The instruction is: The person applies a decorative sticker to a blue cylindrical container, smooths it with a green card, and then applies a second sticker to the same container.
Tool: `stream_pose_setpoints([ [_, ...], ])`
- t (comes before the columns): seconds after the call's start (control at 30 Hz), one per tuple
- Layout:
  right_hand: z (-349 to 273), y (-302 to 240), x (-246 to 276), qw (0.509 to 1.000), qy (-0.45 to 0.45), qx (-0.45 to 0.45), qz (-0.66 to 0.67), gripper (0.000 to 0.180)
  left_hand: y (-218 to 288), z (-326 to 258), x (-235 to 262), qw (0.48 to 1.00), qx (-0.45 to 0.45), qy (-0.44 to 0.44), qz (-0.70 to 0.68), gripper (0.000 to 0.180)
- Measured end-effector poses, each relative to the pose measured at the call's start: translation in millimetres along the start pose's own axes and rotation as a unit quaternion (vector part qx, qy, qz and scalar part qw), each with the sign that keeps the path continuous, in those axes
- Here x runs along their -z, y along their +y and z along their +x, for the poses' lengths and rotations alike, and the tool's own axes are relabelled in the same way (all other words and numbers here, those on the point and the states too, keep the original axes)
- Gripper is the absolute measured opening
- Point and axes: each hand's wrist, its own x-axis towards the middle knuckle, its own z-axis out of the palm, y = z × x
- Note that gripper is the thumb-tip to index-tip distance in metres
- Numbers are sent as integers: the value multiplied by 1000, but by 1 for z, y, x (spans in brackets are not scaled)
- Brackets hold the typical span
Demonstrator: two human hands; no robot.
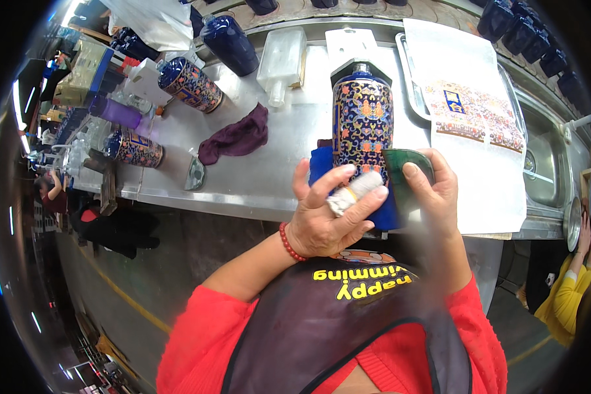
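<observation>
A dark blue bottle (362,121) with a colourful floral pattern lies in front of me on the metal bench, its neck pointing away. My right hand (443,190) grips a dark green, half-round scraper (406,172), thumb on its face, at the bottle's right side. Near the bottle's lower end is my left hand (322,217), with fingers apart and one finger wrapped in white cloth or tape (354,194). Whether its fingertips touch the bottle, I cannot tell. Something blue (321,163) shows beside the bottle's left edge.
Patterned transfer sheets (476,111) on white paper lie to the right, before a metal sink (548,164). On the left are a purple cloth (236,136), a clear scraper (195,173), a patterned bottle (190,85) and a plain blue bottle (230,44). A person in yellow (568,295) is at far right.
</observation>
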Motion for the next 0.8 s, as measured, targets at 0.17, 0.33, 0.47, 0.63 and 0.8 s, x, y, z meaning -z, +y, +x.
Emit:
stream_pose_setpoints([
  [0.17, 35, -16, -12, 970, 64, 188, -144, 19, -8, 8, -4, 994, 103, -28, -6, 105],
  [0.33, 49, -72, -20, 819, -139, 476, -288, 35, -15, 16, -5, 994, 105, -23, -24, 112],
  [0.47, 71, -75, -15, 960, -191, 140, -151, 22, -17, 15, -3, 994, 100, -39, -10, 114],
  [0.63, 93, -53, -14, 898, -197, 336, -203, 20, -18, 11, -8, 994, 104, -30, -28, 109],
  [0.8, 109, -82, -20, 806, 94, 379, -445, 16, -25, 5, -11, 992, 103, -44, -61, 114],
])
